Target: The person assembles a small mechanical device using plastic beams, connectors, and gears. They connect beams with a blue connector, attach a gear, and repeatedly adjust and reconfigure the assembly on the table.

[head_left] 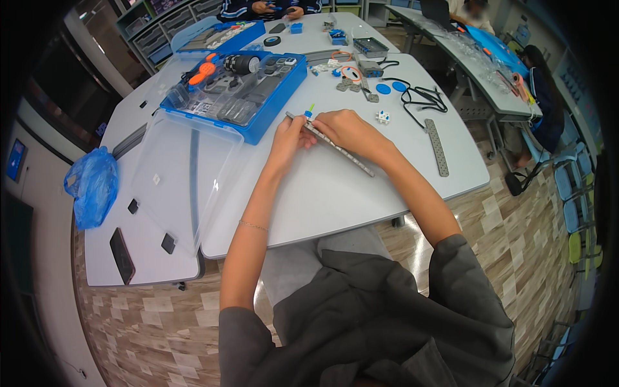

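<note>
Over the near part of the table, a long grey perforated building beam (348,158) slants down to the right. My left hand (289,143) closes around its upper end. From the other side my right hand (350,131) grips the same beam, its fingers bent near that end. A small blue and green connector piece (309,113) sticks up at the fingertips; which fingers pinch it is hidden. Another flat grey perforated beam (436,148) lies to the right of my right hand.
A blue kit box (274,109) of grey parts and its clear lid (174,171) lie left. Black cable (422,97), blue discs (383,88) and a white piece (382,117) lie right. A phone (122,256) and blue plastic bag (94,184) are far left. Another person's hands (277,9) work opposite.
</note>
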`<action>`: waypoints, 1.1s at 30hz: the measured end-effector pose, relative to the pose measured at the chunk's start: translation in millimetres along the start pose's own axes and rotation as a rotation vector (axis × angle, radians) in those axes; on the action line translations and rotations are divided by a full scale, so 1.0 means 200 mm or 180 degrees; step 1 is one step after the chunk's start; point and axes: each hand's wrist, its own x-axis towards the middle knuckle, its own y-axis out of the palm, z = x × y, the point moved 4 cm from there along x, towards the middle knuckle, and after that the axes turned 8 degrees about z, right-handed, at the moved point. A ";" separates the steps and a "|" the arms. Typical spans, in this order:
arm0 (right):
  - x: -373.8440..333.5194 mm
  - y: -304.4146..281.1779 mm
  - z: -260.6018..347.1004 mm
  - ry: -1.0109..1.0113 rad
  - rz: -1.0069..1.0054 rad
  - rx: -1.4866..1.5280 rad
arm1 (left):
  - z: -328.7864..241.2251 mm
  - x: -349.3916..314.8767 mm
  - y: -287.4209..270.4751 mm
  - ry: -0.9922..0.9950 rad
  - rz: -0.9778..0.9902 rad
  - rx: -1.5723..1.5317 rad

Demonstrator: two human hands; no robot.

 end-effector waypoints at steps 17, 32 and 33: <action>-0.01 -0.06 -0.08 -0.0034 -0.0125 0.0724 | -0.01 0.02 0.05 0.0138 0.0474 -0.0664; -0.02 0.04 -0.08 0.1048 0.1020 0.4478 | -0.09 -0.03 0.05 -0.0065 0.0783 -0.0767; -0.03 0.04 -0.08 0.1063 0.1037 0.4599 | -0.10 -0.03 0.05 -0.0077 0.0843 -0.0740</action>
